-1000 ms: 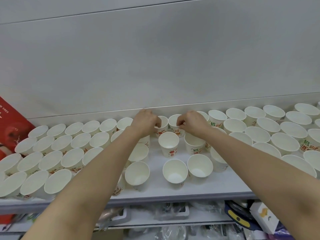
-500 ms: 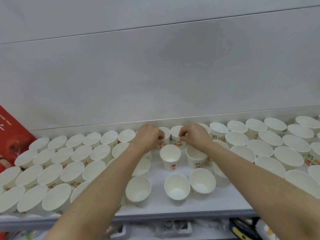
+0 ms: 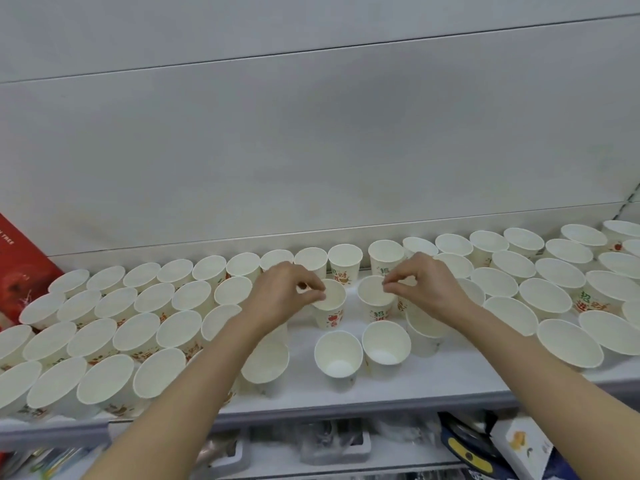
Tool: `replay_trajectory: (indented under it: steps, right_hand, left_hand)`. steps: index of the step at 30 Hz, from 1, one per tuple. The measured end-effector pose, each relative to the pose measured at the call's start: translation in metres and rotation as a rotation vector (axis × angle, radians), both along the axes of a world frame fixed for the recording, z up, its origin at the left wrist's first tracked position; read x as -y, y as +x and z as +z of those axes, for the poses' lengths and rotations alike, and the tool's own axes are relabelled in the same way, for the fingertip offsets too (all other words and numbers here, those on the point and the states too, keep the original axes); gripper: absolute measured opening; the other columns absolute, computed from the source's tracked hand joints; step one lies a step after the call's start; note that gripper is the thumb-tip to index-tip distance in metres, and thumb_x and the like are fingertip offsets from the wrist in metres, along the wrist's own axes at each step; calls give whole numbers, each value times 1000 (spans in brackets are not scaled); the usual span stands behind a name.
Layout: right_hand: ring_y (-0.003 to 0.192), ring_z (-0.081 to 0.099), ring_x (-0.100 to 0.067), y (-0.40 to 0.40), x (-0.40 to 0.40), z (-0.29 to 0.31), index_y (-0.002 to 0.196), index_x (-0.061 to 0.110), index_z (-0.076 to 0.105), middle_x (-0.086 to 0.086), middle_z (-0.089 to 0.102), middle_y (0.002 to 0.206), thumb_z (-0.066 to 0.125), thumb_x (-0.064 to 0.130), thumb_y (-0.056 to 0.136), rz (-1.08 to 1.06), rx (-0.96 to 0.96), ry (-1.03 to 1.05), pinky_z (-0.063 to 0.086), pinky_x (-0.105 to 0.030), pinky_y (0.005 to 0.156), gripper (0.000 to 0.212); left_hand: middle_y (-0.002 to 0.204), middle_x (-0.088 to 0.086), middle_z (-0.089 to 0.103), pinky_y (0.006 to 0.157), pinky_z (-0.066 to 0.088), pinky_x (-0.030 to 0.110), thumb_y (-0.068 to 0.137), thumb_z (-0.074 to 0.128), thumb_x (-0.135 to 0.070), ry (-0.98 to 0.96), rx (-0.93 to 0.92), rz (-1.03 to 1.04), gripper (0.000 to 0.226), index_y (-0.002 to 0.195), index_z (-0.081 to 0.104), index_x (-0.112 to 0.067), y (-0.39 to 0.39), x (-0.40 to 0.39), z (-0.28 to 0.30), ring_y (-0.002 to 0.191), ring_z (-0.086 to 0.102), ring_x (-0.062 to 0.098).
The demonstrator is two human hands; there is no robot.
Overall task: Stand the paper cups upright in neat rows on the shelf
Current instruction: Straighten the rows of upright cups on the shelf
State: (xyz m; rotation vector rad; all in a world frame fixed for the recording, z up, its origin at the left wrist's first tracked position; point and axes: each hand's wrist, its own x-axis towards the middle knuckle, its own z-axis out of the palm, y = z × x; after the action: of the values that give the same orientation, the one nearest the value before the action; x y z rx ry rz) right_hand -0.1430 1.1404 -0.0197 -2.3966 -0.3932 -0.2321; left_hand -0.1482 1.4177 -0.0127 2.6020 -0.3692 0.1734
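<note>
Many white paper cups with red and green print stand upright in rows on a white shelf. My left hand pinches the left rim of a cup in the second row at the middle. My right hand pinches the right rim of the neighbouring cup. Behind them two back-row cups stand free by the wall. Two more cups stand in front, near the shelf's edge.
A white back wall rises right behind the back row. A red box leans at the far left. Below the shelf edge lie plastic-wrapped goods and a white carton. Packed cup rows fill both sides.
Both hands have let go of the two back-row cups and drawn toward me, now pinching the two cups one row nearer. The camera has tilted up slightly.
</note>
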Motion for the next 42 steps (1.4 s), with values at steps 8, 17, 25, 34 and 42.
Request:
replay_trajectory:
  steps: [8,17,25,34,42]
  right_hand:
    - [79,63,-18,17,-12,-3,79,24,73,4,70,78,72,25,76,-256,-74,-152,48,-29,65,3]
    - [76,64,-22,25,-20,-7,75,24,74,1,70,75,69,25,73,-389,-116,-247,48,-27,60,5]
    - [75,61,-24,27,-34,-4,70,23,73,-2,69,71,70,26,70,-389,-84,-267,49,-29,63,4]
    - [76,63,-25,31,-51,-1,75,20,71,-3,69,77,65,20,73,-419,-160,-219,38,-25,57,7]
    - [82,64,-24,32,-56,-9,83,19,71,-3,70,83,64,24,75,-498,-209,-190,36,-26,60,12]
  left_hand:
    - [87,-4,69,61,39,25,80,72,-30,118,-42,304,9,85,76,-25,17,27,2,86,63,19]
    - [83,0,72,61,46,25,76,71,-22,130,-146,409,9,84,76,-23,22,29,-5,83,67,22]
    - [75,1,72,63,53,29,76,69,-19,67,-129,448,5,77,74,-20,20,14,-2,77,68,20]
    - [79,1,73,65,50,28,81,68,-22,79,-92,420,5,82,73,-22,16,12,-4,78,68,21]
    - [90,-8,71,66,46,27,82,71,-39,46,-49,321,15,93,74,-28,5,9,1,89,65,17]
